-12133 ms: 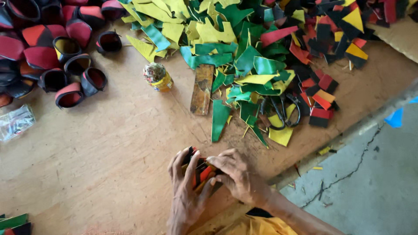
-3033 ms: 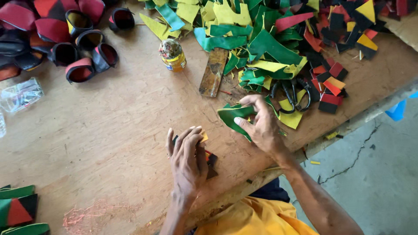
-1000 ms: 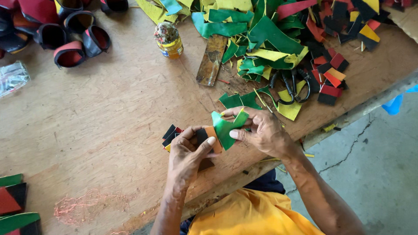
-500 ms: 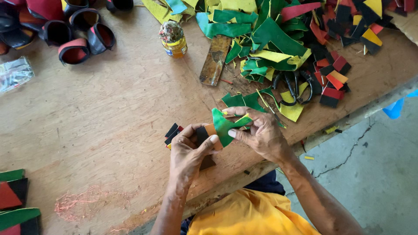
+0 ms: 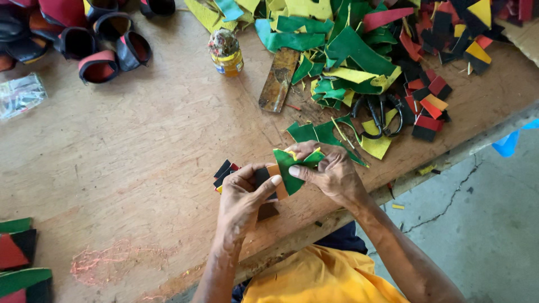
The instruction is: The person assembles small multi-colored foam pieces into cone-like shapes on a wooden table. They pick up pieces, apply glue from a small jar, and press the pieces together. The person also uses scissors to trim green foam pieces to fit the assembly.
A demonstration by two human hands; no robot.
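Left hand (image 5: 242,196) grips a small black-and-orange stacked piece (image 5: 268,178), steadying it, while the right hand (image 5: 331,173) pinches a green scrap (image 5: 292,167) flat against it, thumb pressing, probably for alignment.

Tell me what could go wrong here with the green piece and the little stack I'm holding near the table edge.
The green piece is pinched only by fingertips of the right hand, so it may shift off line against the small stack under the left hand. Both sit close to the table edge, so a dropped piece could fall to the floor. The scissors lie among scraps just beyond, easy to snag when reaching.
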